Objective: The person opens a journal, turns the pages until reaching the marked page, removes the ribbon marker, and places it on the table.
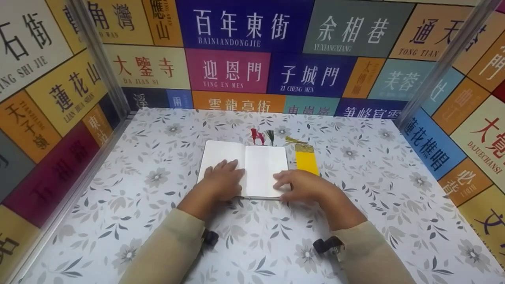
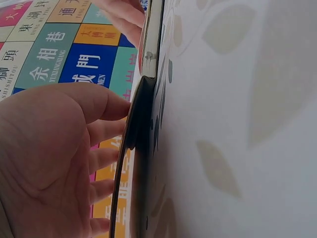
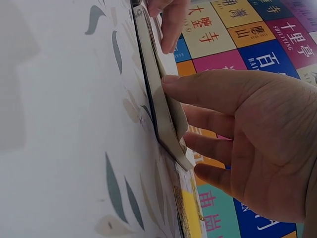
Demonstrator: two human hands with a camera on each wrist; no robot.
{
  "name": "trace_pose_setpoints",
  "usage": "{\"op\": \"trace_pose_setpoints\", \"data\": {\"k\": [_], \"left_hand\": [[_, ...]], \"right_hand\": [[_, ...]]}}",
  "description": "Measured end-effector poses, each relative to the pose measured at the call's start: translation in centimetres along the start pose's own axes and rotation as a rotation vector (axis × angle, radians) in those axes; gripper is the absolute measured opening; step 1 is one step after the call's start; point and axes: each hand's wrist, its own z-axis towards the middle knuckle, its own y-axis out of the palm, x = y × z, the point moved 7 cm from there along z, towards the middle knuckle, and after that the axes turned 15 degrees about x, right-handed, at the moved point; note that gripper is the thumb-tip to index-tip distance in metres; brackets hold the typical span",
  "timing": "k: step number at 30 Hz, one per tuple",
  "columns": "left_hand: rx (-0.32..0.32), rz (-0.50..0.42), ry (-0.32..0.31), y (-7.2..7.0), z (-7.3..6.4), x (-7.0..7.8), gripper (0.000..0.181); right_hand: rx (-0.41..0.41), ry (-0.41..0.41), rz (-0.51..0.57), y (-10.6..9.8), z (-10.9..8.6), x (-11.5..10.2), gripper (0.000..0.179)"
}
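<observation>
A notebook (image 1: 265,169) lies spread on the table with blank white pages showing. My left hand (image 1: 223,179) rests on its left page, fingers fairly straight. In the left wrist view the left thumb meets the edge of the dark cover (image 2: 141,109). My right hand (image 1: 305,184) reaches over the right page from the outer edge. Its thumb touches the edge of the page block (image 3: 157,94) in the right wrist view, where the upper pages bow up slightly. Red tassels (image 1: 257,136) and a dark green tassel (image 1: 270,136) stick out beyond the notebook's top.
Right of the notebook lies a yellow bookmark (image 1: 306,161) with a patterned top, partly behind the right hand; an olive tassel (image 1: 296,140) lies at its upper end. The table (image 1: 158,221) has a floral cover. Panels (image 1: 244,23) with coloured signs enclose its back and sides.
</observation>
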Motion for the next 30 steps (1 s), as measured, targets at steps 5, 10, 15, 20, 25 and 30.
{"op": "trace_pose_setpoints", "data": {"k": [5,10,15,20,25,30], "left_hand": [[-0.011,-0.007,0.002,0.13,-0.09,-0.13,0.064],[-0.03,-0.036,-0.001,0.38,0.01,-0.3,0.064],[-0.058,-0.057,-0.019,0.55,0.1,-0.41,0.064],[-0.068,-0.075,-0.03,0.52,0.14,-0.47,0.064],[-0.078,-0.078,-0.03,0.67,0.23,-0.57,0.064],[-0.065,-0.058,-0.025,0.83,0.4,-0.67,0.064]], "right_hand": [[-0.01,0.004,0.0,-0.04,0.05,-0.04,0.033],[-0.022,0.014,0.017,-0.13,0.07,-0.12,0.029],[-0.026,-0.013,0.008,-0.28,-0.1,-0.31,0.03],[-0.031,-0.012,0.0,-0.3,-0.02,-0.17,0.03],[-0.016,0.039,0.021,-0.33,0.31,0.3,0.018],[0.046,-0.012,0.026,-0.48,0.67,0.18,0.016]]}}
